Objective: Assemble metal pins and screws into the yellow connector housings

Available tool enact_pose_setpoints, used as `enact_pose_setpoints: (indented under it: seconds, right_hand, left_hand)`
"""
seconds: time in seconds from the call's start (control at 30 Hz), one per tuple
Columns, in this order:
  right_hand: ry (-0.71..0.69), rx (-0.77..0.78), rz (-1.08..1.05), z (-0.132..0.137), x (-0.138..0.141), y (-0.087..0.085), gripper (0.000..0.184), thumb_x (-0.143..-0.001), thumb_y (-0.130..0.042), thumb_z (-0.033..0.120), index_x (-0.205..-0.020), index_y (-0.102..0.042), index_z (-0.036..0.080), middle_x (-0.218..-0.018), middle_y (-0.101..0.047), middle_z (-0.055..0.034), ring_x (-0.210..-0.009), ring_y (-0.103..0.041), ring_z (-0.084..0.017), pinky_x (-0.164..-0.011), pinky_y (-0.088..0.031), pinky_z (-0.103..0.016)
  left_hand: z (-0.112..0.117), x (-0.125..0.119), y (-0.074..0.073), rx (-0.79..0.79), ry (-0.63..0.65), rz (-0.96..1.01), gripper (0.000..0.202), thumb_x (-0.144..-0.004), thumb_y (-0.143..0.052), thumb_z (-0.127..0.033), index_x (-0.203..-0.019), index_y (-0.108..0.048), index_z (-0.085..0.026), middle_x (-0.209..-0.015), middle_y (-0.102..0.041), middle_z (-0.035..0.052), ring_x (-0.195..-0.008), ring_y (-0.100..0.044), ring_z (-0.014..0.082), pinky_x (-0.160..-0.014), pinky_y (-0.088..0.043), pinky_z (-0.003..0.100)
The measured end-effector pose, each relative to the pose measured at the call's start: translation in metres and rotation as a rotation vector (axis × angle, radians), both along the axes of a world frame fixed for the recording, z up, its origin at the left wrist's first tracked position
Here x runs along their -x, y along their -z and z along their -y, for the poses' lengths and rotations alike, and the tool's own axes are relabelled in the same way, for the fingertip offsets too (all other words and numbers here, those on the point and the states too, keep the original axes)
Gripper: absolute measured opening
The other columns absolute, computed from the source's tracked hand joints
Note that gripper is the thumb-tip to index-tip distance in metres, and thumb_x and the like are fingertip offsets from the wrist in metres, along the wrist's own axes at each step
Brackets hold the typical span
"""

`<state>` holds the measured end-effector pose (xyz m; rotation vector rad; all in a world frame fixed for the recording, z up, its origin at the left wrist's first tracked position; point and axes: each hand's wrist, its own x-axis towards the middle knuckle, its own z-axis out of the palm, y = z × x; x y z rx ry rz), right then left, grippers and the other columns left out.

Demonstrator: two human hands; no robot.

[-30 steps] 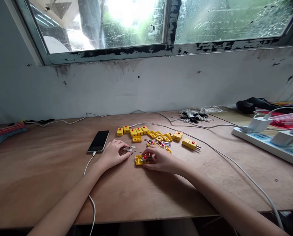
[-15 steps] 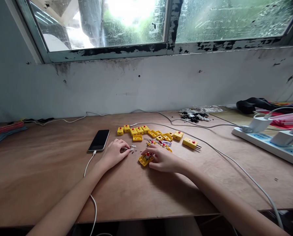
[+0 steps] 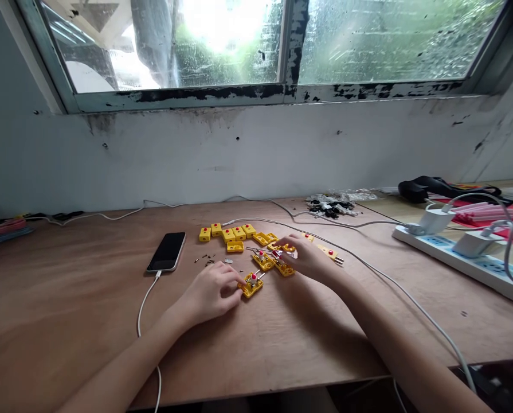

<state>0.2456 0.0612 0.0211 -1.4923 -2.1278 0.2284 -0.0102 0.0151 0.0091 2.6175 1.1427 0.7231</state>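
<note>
my view: window (image 3: pixel 161 46) at 12 o'clock, two panes, pale metal frame (image 3: pixel 256 98) with black paint flaking along bottom. strong daylight through left pane, i see green blur behind spotted glass (image 3: pixel 389 40) at 1 o'clock. below window, grey-white painted wall (image 3: pixel 161 160), scuffed, dark stains, small holes. plywood desk (image 3: pixel 67 332) runs full width, 3 through 9 o'clock, butted against wall.

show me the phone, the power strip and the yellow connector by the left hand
black smartphone (image 3: pixel 167 252), head view, on its dark screen
white power strip (image 3: pixel 443 252), head view, on its top face
yellow connector (image 3: pixel 253 288), head view, on its yellow body
</note>
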Motion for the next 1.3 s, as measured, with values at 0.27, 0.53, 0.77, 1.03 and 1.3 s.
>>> enact_pose_setpoints:
  seconds: [0.27,0.53,0.77,1.03,1.3]
  right_hand:
    - [-0.068,0.092,0.045,-0.002,0.002,0.01,0.018,-0.08,-0.052,0.029,-0.089,-0.066,0.02,-0.089,-0.067,-0.0054,-0.079,-0.062,-0.02,-0.067,-0.047,-0.029]
    - [-0.114,0.023,-0.026,-0.011,0.01,0.027,0.021,-0.083,-0.052,0.034,-0.088,-0.067,0.02,-0.086,-0.064,-0.0056,-0.073,-0.059,-0.018,-0.064,-0.045,-0.029]
    - [-0.019,-0.01,0.002,-0.008,0.003,0.016,0.023,-0.085,-0.048,0.034,-0.095,-0.065,0.021,-0.097,-0.063,-0.0069,-0.078,-0.06,-0.019,-0.067,-0.045,-0.03]
    - [0.113,0.123,0.052,-0.026,-0.039,0.026,0.014,-0.073,-0.06,0.03,-0.082,-0.063,0.02,-0.079,-0.065,-0.0045,-0.067,-0.058,-0.018,-0.055,-0.041,-0.026]
    - [0.17,0.058,-0.089,-0.018,-0.013,0.02,0.014,-0.076,-0.059,0.036,-0.072,-0.062,0.022,-0.073,-0.066,-0.0044,-0.067,-0.058,-0.02,-0.054,-0.036,-0.028]
  left_hand:
    - [0.011,-0.008,-0.003,0.049,0.014,-0.031,0.012,-0.079,-0.058,-0.026,-0.086,-0.067,-0.022,-0.087,-0.062,0.0027,-0.081,-0.059,0.017,-0.076,-0.047,0.029]
    - [0.011,-0.013,-0.001,0.043,-0.009,-0.091,0.008,-0.081,-0.058,-0.028,-0.082,-0.064,-0.021,-0.085,-0.062,0.0028,-0.081,-0.057,0.0181,-0.073,-0.045,0.029]
    - [-0.001,-0.005,0.003,0.029,-0.117,-0.093,0.01,-0.083,-0.057,-0.03,-0.082,-0.063,-0.022,-0.087,-0.063,0.0015,-0.085,-0.055,0.0195,-0.075,-0.044,0.032]
    - [-0.004,-0.004,0.004,0.056,-0.152,-0.074,0.014,-0.085,-0.052,-0.029,-0.091,-0.064,-0.022,-0.095,-0.064,0.0033,-0.087,-0.055,0.0194,-0.079,-0.045,0.033]
    - [-0.01,0.01,-0.006,-0.063,-0.24,-0.022,0.015,-0.084,-0.054,-0.029,-0.092,-0.065,-0.024,-0.092,-0.067,0.0012,-0.088,-0.058,0.0201,-0.079,-0.045,0.032]
